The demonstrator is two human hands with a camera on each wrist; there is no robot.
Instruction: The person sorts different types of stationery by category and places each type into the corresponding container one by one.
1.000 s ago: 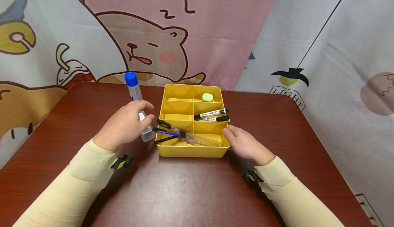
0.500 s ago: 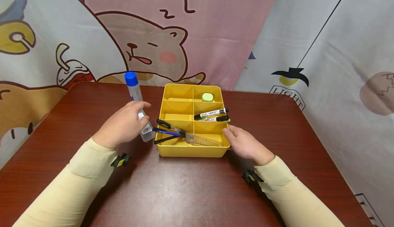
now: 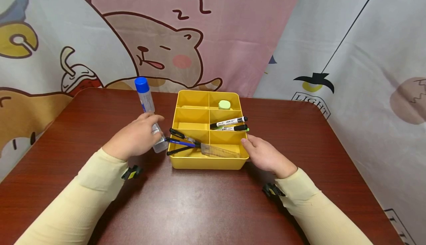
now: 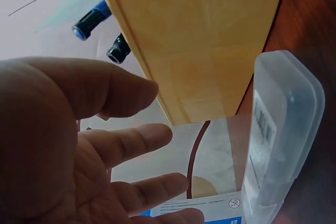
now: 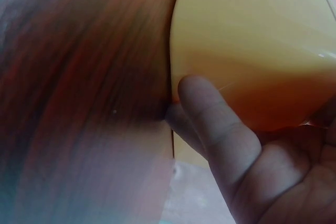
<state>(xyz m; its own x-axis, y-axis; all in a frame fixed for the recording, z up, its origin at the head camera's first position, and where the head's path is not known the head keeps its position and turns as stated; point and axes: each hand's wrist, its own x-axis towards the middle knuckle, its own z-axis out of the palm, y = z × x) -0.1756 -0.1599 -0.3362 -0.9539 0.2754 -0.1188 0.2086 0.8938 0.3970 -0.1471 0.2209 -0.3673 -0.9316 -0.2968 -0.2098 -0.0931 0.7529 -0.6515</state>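
Observation:
A yellow divided storage box [image 3: 208, 163] sits mid-table. At its right front corner my right hand [image 3: 266, 156] grips the wall, thumb at the rim and fingers against the outer side [image 5: 252, 35]. My left hand [image 3: 134, 137] hovers left of the box over a clear plastic case [image 3: 161, 147], fingers spread and relaxed, holding nothing. The left wrist view shows that case [image 4: 289, 114] apart from the fingertips, a barcode label on its side. Behind it stands a blue-capped glue stick [image 3: 146, 102], partly hidden by the hand in the head view.
A blue pen [image 3: 181, 142], black pens and a clear ruler [image 3: 219, 151] lie in the front compartments, pen ends past the left rim. Two whiteboard markers [image 3: 229, 122] lie in the middle right one. A light green rounded item [image 3: 224, 105] sits behind. A printed curtain hangs beyond the table.
My left hand has lowered slightly and its fingers have shifted a little beside the clear case. The right hand and the box have stayed in place.

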